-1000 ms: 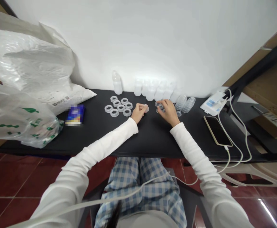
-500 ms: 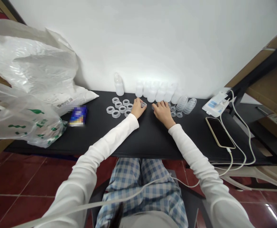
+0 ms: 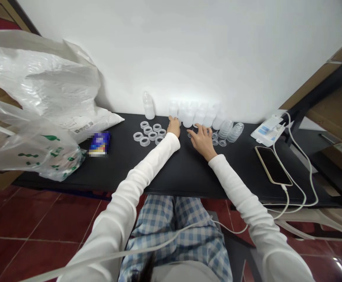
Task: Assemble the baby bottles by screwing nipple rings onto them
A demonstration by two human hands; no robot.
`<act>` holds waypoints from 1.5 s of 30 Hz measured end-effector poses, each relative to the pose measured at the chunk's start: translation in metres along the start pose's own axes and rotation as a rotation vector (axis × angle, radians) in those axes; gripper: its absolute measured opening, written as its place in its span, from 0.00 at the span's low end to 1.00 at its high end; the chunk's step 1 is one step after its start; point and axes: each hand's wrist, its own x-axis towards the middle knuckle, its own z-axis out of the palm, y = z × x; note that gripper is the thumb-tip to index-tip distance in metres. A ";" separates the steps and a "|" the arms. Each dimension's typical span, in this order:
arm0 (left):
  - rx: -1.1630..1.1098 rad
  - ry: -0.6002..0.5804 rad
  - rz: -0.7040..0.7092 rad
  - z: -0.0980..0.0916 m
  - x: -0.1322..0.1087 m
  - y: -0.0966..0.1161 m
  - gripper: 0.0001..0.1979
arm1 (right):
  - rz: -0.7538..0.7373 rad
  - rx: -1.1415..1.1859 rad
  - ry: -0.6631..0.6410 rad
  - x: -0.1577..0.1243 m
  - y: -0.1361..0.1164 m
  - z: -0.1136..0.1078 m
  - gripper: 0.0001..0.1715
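Note:
My left hand (image 3: 173, 127) is closed, its fingers curled in front of the leftmost bottle in a row of white translucent bottles (image 3: 200, 116). Whatever it grips is hidden behind the fingers. With fingers spread, my right hand (image 3: 203, 140) hovers over or touches small clear teats (image 3: 215, 141) lying in front of the bottles; some are covered by the hand. Several clear screw rings (image 3: 152, 135) lie to the left of my left hand. Behind them stands one bottle with a clear domed cap (image 3: 149, 105). Clear caps (image 3: 226, 128) lie nested in stacks at the right.
On the black table (image 3: 185, 176), a blue packet (image 3: 99, 143) and large plastic bags (image 3: 53, 90) sit at the left. A phone (image 3: 273, 165) with a white cable and a white power strip (image 3: 267, 130) lie at the right. A white wall rises behind.
My left hand has moved slightly right and away from me, towards the leftmost bottle; the ring seen at its fingers is now hidden. My right hand's fingers have lifted and spread.

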 end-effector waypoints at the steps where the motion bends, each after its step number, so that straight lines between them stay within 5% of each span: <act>1: -0.019 -0.022 0.014 0.000 0.001 0.000 0.17 | -0.003 0.020 0.027 0.000 0.001 -0.001 0.19; 15: 0.128 -0.202 0.188 -0.025 -0.007 -0.014 0.25 | -0.229 0.376 0.071 -0.003 0.005 0.003 0.17; 22: 0.345 -0.049 0.182 -0.036 -0.022 -0.019 0.19 | -0.212 0.423 0.062 -0.004 0.006 0.003 0.18; 28: 0.364 -0.041 0.060 -0.053 -0.024 -0.032 0.20 | -0.182 0.477 0.009 -0.006 0.004 0.003 0.18; 31: 0.296 0.039 -0.002 -0.061 -0.025 -0.039 0.20 | -0.165 0.494 -0.034 -0.007 0.004 0.003 0.18; 36: -0.013 0.361 -0.030 -0.080 -0.014 -0.065 0.20 | -0.173 0.492 -0.031 -0.008 0.003 0.001 0.19; 40: -0.269 0.552 -0.147 -0.086 0.019 -0.095 0.37 | -0.177 0.475 -0.033 -0.008 0.001 -0.001 0.19; 45: -0.457 0.431 -0.322 -0.074 0.058 -0.122 0.50 | -0.157 0.475 -0.034 -0.008 0.001 -0.002 0.19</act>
